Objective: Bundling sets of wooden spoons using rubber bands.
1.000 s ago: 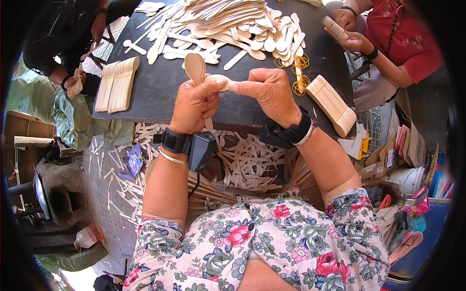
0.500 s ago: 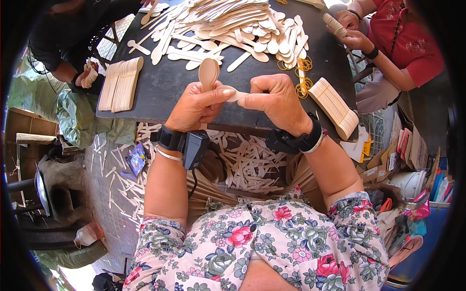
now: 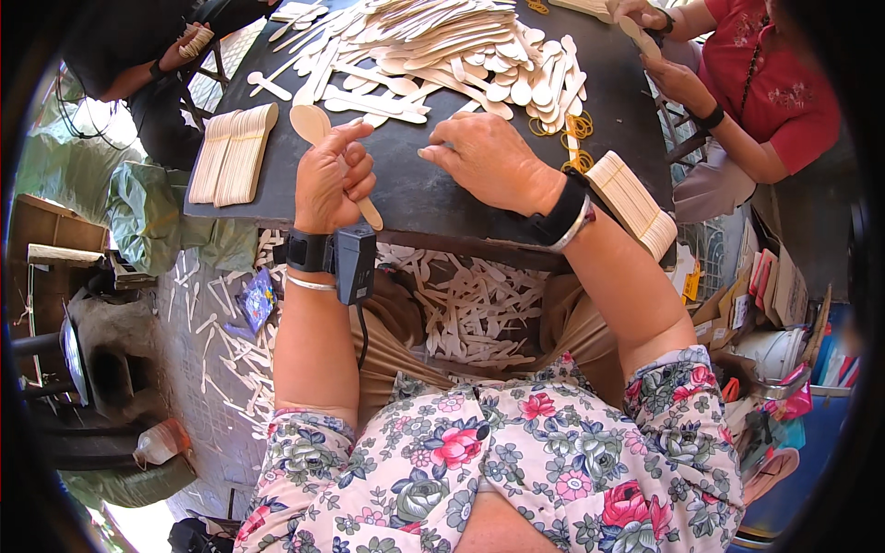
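My left hand (image 3: pixel 330 184) is closed around a wooden spoon (image 3: pixel 311 123), its bowl up and its handle tip showing below my fingers; whether several are stacked there I cannot tell. To the right, my right hand (image 3: pixel 498 164) hovers over the dark table with bent fingers slightly apart and nothing visible in them. It is just short of a big heap of loose wooden spoons (image 3: pixel 433 46). Yellow rubber bands (image 3: pixel 579 129) lie at the heap's right edge. Banded spoon bundles (image 3: pixel 235 155) sit at the table's left side, and another bundle (image 3: pixel 631 198) at its right.
The black table (image 3: pixel 415 198) has its near edge below my hands. Many spoons (image 3: pixel 475 309) litter the floor beneath. A person in red (image 3: pixel 784 101) holds spoons at the right; a dark-clothed person (image 3: pixel 120 46) holds a stack at the far left. Cardboard boxes (image 3: pixel 784 286) stand right.
My hands have parted: the left has moved left with the wooden spoon, and the right has let go of a spoon and turned palm-down. Both other people's hands have moved upward.
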The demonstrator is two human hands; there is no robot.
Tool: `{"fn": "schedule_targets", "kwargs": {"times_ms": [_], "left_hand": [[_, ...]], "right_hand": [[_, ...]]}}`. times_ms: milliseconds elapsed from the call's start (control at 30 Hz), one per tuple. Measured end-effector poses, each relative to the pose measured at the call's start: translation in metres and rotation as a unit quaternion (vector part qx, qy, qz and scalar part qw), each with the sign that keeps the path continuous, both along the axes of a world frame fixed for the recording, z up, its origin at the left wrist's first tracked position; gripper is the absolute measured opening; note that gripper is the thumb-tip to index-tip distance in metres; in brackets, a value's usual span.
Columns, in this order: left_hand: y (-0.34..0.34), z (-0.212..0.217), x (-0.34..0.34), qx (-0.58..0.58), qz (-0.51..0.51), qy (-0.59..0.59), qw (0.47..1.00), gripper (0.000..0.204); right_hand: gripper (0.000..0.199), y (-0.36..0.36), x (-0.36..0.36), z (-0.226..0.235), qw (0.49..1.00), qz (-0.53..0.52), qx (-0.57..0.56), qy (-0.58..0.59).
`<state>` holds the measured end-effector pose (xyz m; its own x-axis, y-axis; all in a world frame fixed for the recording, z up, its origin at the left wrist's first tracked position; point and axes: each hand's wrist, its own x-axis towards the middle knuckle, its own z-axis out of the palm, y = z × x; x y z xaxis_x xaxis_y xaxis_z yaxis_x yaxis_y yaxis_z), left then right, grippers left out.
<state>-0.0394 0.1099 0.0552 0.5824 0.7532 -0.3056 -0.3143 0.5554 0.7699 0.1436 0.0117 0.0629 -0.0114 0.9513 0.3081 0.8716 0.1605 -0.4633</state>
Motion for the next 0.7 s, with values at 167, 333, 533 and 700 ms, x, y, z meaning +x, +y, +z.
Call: {"fn": "schedule_targets", "kwargs": {"times_ms": [167,333,533,700], "left_hand": [[0.005,-0.003,-0.006,0.004,0.04,-0.032,0.999,0.019],[0.006,-0.001,-0.009,0.008,0.043,-0.046,0.998,0.016],[0.008,-0.001,-0.015,0.009,0.046,-0.035,0.998,0.017],[0.005,0.0,-0.013,0.025,0.04,-0.027,0.999,0.017]], "right_hand": [[0.021,0.056,-0.007,-0.014,0.984,-0.042,-0.026,-0.17],[0.017,0.084,-0.018,-0.016,0.956,-0.047,-0.046,-0.286],[0.02,0.082,-0.021,-0.008,0.939,-0.034,-0.114,-0.324],[0.016,0.065,-0.01,-0.01,0.932,-0.059,-0.12,-0.336]]}}
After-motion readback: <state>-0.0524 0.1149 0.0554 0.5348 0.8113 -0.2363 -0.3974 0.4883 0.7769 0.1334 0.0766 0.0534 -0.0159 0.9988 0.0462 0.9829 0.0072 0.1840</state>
